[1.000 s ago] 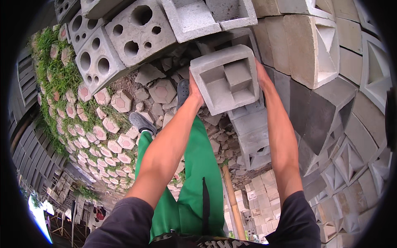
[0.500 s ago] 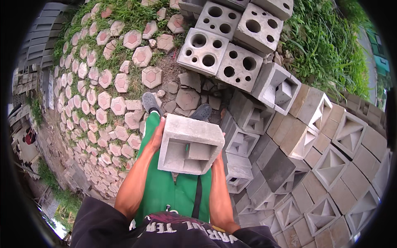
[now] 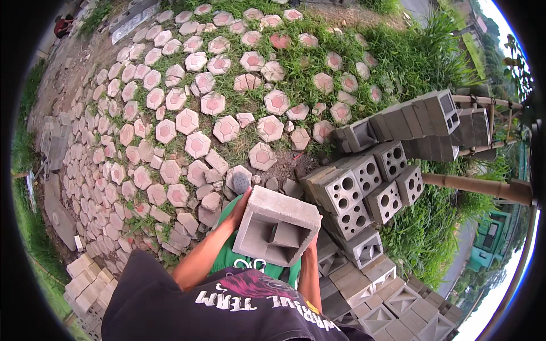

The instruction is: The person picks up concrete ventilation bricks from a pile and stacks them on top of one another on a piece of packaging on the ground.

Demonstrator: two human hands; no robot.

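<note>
that grey hollow concrete block looks properly heavy, rigid and rough, chippy at the thin inner walls, so gripping the solid outer sides makes sense: left hand and right hand clamp it at belly height beside the stacked blocks

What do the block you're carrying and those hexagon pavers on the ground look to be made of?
The block between left hand and right hand looks like cast concrete: matte grey, grainy faces, moulded recesses. The hexagonal pavers look like concrete too, pale with pinkish centres, rough and weathered; a pigment layer seems likely.
</note>
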